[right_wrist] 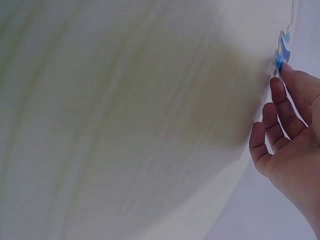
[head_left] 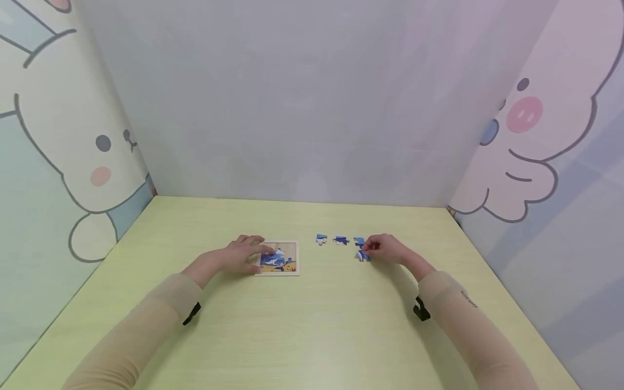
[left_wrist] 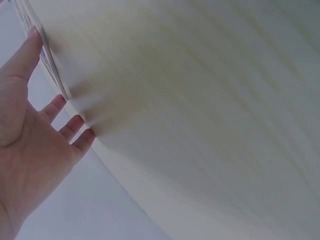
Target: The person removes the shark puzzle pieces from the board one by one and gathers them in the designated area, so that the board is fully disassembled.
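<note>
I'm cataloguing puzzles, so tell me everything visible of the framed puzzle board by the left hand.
The puzzle board is squarish, with a pale, wood-looking frame, and lies flat on the pale yellow table. Inside is a blue-and-white picture with yellow-orange along its near edge; plain tan backing shows toward the far side, so it looks unfinished. The left hand lies across its left side, thumb touching near the near-left corner, one finger over the picture, hiding part of the frame.

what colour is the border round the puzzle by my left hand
The puzzle border is off-white, clearest in the head view.
</note>
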Action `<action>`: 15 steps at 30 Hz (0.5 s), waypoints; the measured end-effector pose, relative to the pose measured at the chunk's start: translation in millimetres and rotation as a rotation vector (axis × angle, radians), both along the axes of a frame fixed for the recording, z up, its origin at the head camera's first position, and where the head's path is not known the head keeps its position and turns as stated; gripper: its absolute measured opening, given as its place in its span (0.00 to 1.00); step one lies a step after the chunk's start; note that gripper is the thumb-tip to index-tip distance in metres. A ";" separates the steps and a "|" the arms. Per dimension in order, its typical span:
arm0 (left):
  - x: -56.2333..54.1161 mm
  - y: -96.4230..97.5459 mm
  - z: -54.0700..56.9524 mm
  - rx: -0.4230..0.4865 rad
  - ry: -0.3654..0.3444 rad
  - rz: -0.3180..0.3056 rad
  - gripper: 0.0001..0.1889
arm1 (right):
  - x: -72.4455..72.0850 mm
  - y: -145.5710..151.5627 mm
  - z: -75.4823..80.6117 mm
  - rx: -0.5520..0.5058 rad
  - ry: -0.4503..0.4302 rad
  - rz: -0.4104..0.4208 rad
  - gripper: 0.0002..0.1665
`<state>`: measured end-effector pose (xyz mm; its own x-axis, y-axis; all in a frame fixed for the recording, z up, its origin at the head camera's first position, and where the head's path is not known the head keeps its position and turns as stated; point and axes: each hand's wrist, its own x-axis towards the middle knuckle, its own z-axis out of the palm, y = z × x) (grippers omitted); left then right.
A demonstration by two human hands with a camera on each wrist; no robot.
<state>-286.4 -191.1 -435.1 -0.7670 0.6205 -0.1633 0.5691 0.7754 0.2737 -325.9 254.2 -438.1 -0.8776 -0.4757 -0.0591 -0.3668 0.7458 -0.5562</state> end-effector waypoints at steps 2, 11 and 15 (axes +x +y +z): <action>-0.9 0.5 -0.8 0.002 -0.004 0.005 0.30 | -0.2 0.0 -0.6 0.009 0.002 -0.006 0.04; -2.3 0.9 -2.8 0.014 -0.027 0.056 0.31 | 2.3 -6.1 7.3 0.014 0.033 -0.023 0.06; -2.6 0.4 -2.7 0.028 -0.041 0.078 0.31 | 4.7 -11.5 14.5 0.007 0.067 0.004 0.08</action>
<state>-289.0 -190.7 -437.8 -0.8064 0.5636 -0.1792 0.4948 0.8089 0.3176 -321.3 242.7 -423.5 -0.8778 -0.4791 -0.0036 -0.4062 0.7482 -0.5246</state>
